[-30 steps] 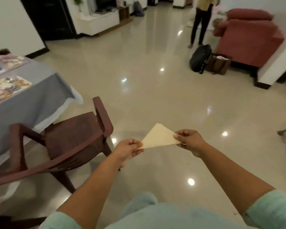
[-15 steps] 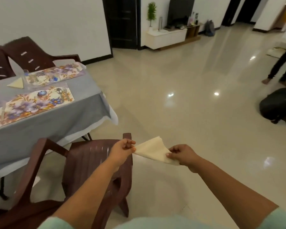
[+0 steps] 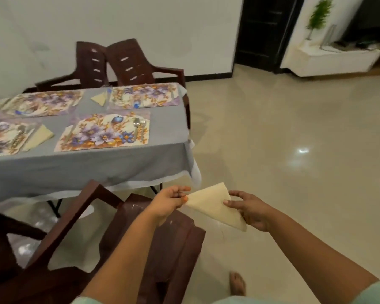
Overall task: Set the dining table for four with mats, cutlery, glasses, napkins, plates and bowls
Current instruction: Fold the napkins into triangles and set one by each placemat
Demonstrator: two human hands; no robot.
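Now turned to face the table, with a folded napkin [image 3: 213, 206] held up between both hands.

Earlier showed mostly shiny floor and a red sofa; now shows the whole table [image 3: 127, 159] in the upper left of the frame, so close to the spot for this napkin. Left hand [image 3: 167, 204] pinches the left corner, fingers curled. Right hand [image 3: 249, 210] pinches the right edge, thumb on top, other fingers partly spread. Held in the air at lower middle, above the near brown chair [image 3: 154, 242], not yet on the table. Four flower mats [image 3: 105, 132] already down, with a spoon and fork [image 3: 139, 126] on the near right one. Three napkins already lying by other mats, so probably the last one, likely for that near right mat. Glass [image 3: 106, 93] at the far side, blurry. No plates or bowls yet. No brand, label or writing to read anywhere.
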